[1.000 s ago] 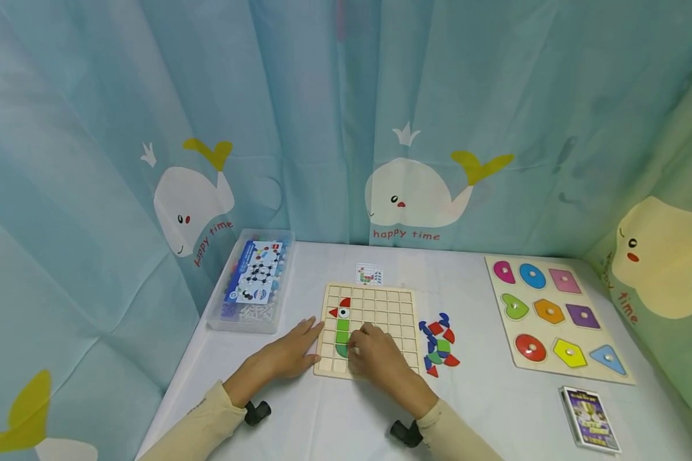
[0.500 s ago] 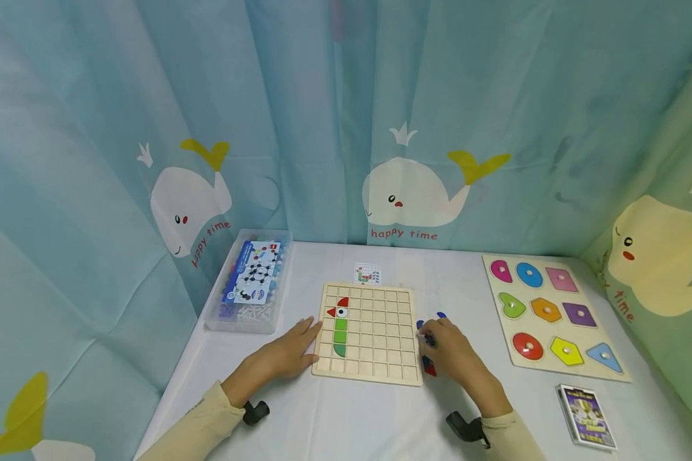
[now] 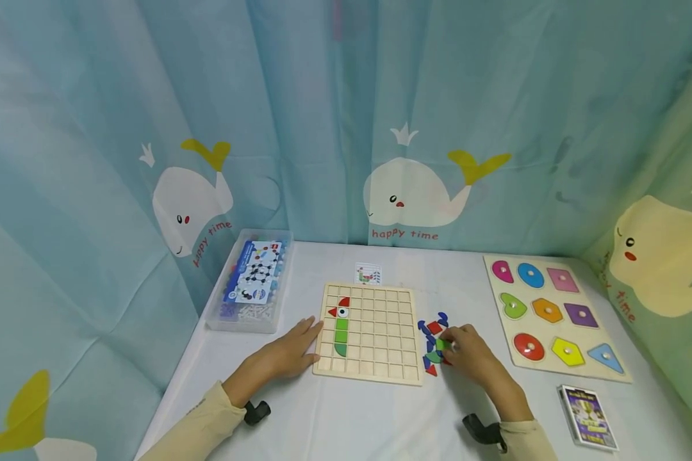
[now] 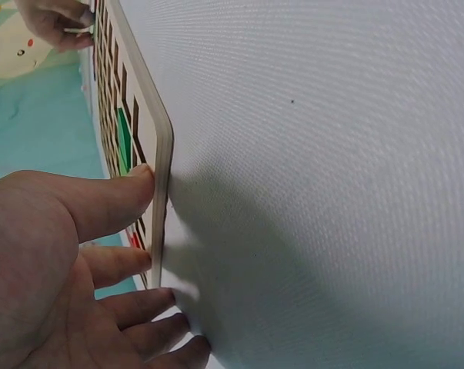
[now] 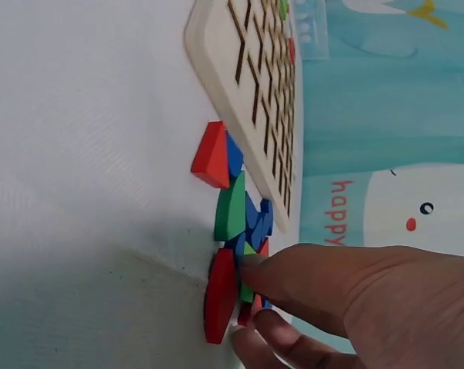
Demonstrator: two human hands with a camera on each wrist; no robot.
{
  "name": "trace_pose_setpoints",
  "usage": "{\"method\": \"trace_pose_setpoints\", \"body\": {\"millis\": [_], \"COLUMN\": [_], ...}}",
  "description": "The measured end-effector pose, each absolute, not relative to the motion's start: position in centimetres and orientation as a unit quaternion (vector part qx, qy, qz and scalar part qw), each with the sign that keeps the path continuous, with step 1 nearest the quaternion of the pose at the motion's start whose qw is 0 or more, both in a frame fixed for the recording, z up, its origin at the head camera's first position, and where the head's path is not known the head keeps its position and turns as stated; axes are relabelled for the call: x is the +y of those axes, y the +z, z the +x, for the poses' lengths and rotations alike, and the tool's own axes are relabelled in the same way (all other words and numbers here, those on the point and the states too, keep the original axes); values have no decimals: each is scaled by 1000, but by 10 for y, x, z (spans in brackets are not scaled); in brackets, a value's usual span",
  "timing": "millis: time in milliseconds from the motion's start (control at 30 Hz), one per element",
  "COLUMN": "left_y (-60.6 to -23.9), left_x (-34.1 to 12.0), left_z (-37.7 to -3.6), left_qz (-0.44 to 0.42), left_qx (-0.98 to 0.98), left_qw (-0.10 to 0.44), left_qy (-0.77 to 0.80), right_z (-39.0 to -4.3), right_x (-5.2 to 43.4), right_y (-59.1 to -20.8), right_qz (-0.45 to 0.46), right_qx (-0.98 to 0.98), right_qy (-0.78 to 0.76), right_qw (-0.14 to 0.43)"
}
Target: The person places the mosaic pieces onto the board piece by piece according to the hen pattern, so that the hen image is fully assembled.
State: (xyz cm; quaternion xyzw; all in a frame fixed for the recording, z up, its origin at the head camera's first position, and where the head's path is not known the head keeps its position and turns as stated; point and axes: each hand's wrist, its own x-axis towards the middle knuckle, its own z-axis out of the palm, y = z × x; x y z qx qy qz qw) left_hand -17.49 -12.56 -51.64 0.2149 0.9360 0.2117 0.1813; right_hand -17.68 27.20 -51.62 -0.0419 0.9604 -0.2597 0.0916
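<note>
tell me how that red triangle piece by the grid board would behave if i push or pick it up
The red triangle looks like a stiff, painted block with flat faces, so it would probably slide rather than roll. It seems small and thin, so likely light. It touches the blue piece in the pile, so a push would probably shift that too.

Free room: bare white tabletop [image 3: 352, 416] between my forearms, in front of the wooden grid board [image 3: 380, 333]; also an open strip behind the board, broken only by a small pattern card [image 3: 368, 274].

Obstacles: my left hand [image 3: 285, 355] against the board's left edge; plastic box [image 3: 250, 278] far left; loose coloured pieces [image 3: 432, 346] under my right hand [image 3: 467, 355]; shape puzzle [image 3: 553, 317] and card deck [image 3: 590, 417] right; curtain [image 3: 346, 115] all round.
</note>
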Motion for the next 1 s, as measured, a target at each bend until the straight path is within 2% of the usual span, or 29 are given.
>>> {"method": "trace_pose_setpoints", "body": {"millis": [333, 700, 1000], "left_y": [-514, -513, -515], "left_x": [-126, -125, -124], "left_z": [-175, -174, -174], "left_qz": [220, 215, 213], "left_qx": [937, 937, 938], "left_qw": [178, 177, 179], "left_qy": [207, 210, 208], "right_z": [-176, -178, -173], "right_x": [278, 272, 268], "right_y": [-512, -526, -529], "right_qz": [-33, -32, -23], "right_qx": [955, 960, 959], "right_qy": [-261, -268, -272], "right_qw": [135, 79, 73]}}
